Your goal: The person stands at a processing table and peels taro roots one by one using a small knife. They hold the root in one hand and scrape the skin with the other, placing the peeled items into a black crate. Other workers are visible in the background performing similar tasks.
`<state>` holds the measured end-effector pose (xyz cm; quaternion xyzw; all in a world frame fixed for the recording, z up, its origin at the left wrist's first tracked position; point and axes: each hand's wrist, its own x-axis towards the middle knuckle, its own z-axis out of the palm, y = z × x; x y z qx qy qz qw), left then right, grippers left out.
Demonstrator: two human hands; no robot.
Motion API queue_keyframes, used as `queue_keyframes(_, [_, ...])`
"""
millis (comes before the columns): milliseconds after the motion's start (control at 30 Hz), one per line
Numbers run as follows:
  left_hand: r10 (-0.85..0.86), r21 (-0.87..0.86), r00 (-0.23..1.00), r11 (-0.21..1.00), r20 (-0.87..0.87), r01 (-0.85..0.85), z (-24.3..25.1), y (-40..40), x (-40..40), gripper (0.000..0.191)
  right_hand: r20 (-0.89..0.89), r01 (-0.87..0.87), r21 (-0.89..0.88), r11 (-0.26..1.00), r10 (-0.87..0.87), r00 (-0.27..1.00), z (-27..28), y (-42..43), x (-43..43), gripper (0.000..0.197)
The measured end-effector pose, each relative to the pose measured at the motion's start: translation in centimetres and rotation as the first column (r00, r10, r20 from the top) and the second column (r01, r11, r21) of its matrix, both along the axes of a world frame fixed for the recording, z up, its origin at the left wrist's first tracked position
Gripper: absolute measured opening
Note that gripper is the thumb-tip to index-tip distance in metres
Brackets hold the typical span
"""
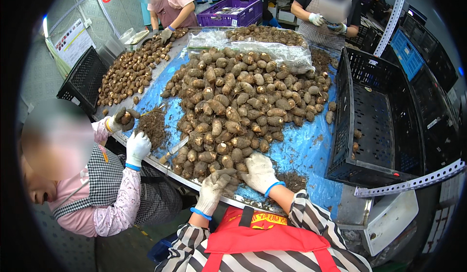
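Observation:
A large heap of brown taro corms (233, 100) lies on a blue plastic sheet (303, 144) over the table. My left hand (215, 190), in a soiled white knit glove, is at the near edge of the heap with its fingers curled; whether it holds a corm cannot be told. Beside it, my right hand (259, 171), gloved the same way, rests against the nearest corms, its fingertips partly hidden among them. A knife (175, 150) with a wooden handle lies at the heap's left side. Loose soil and root fibres (292, 181) lie right of my right hand.
A black plastic crate (375, 122) with a few corms stands at the right. At the left, a co-worker's gloved hands (138, 148) are near a soil pile (153, 126). Two other people stand across the table. Another corm pile (127, 71) lies at the far left.

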<state>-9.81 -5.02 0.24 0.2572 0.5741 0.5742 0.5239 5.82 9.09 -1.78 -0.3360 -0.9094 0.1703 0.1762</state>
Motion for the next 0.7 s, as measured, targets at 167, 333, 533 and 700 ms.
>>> queue_keyframes(167, [-0.069, 0.054, 0.965, 0.995, -0.251, 0.085, 1.4, 1.3, 2.5, 0.055, -0.190, -0.147, -0.518, 0.843, 0.054, 0.980, 0.8, 0.9, 6.3, 0.039])
queue_keyframes(333, [-0.420, 0.105, 0.831, 0.868, -0.365, 0.485, 3.3, 3.3, 4.9, 0.071, -0.506, -0.379, -0.755, 0.535, -0.106, 0.856, -0.5, -1.3, 9.6, 0.029])
queue_keyframes(533, [-0.431, -0.120, 0.821, 0.901, -0.374, 0.418, 5.2, 3.7, 6.0, 0.058, -0.354, -0.208, -0.538, 0.817, 0.005, 0.935, 1.0, -1.8, 11.4, 0.029])
queue_keyframes(700, [-0.395, -0.108, 0.854, 0.918, -0.339, 0.382, 4.7, 3.6, 6.4, 0.059, -0.179, 0.045, -0.624, 0.780, -0.198, 0.964, 5.5, -2.4, 12.1, 0.033])
